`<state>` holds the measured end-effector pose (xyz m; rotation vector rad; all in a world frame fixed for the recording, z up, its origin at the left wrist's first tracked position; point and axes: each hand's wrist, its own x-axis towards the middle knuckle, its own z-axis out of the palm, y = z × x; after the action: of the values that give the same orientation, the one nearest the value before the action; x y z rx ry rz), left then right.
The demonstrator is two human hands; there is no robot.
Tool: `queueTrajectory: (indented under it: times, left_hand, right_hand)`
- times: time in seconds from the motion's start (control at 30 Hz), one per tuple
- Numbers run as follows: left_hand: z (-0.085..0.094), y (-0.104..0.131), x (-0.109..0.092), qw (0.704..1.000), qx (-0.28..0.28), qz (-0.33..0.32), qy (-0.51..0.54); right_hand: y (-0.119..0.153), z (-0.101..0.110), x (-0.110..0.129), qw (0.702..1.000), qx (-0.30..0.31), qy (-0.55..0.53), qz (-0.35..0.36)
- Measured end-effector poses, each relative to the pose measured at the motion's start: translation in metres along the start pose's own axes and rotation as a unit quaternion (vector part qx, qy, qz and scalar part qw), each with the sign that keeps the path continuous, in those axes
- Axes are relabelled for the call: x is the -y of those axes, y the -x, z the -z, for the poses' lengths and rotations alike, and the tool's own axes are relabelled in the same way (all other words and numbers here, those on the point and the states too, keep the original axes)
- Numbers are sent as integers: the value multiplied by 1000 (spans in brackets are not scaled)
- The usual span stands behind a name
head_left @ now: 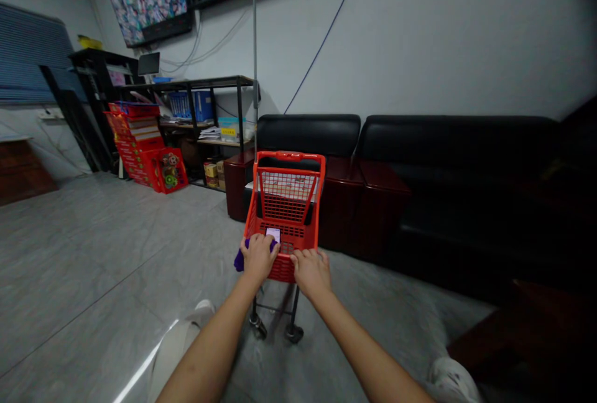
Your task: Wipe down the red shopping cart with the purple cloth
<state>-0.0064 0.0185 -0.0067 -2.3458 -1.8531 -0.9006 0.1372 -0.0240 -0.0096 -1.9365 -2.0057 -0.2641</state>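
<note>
While both arms are reaching forward, the left hand (258, 257) is closing around a purple cloth (240, 259) pressed to the near rim of the small red shopping cart (285, 216), and the right hand (311, 270) is curling over that same rim, gripping it; the cart is standing on the grey floor (93, 254) just before the black sofa (466, 179); judging by this, wiping is only getting under way, with the far handle and basket sides seemingly untouched.

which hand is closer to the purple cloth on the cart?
Left. The left hand lies on the purple cloth at the red mini shopping cart's near rim. The right hand grips the same rim, apart from the cloth.
</note>
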Motion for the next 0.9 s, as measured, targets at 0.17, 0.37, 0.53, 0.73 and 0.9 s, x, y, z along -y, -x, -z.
queueTrajectory:
  times: [0.17,0.37,0.53,0.73,0.9]
  left_hand:
    - [21,-7,36,999,44,-28,6]
    - [17,-9,46,1000,3,10,9]
    - [-2,6,10,999,-31,11,9]
    - [11,-10,23,999,26,-47,3]
    - [10,-16,24,1000,2,25,-18]
  right_hand:
    - [-1,7,1,997,15,-31,62]
    - [-5,1,-2,995,-26,-61,73]
    - [0,-5,2,997,-29,-53,42]
    - [1,-1,-7,998,-33,-38,49]
    - [0,-7,-2,998,-34,-49,28]
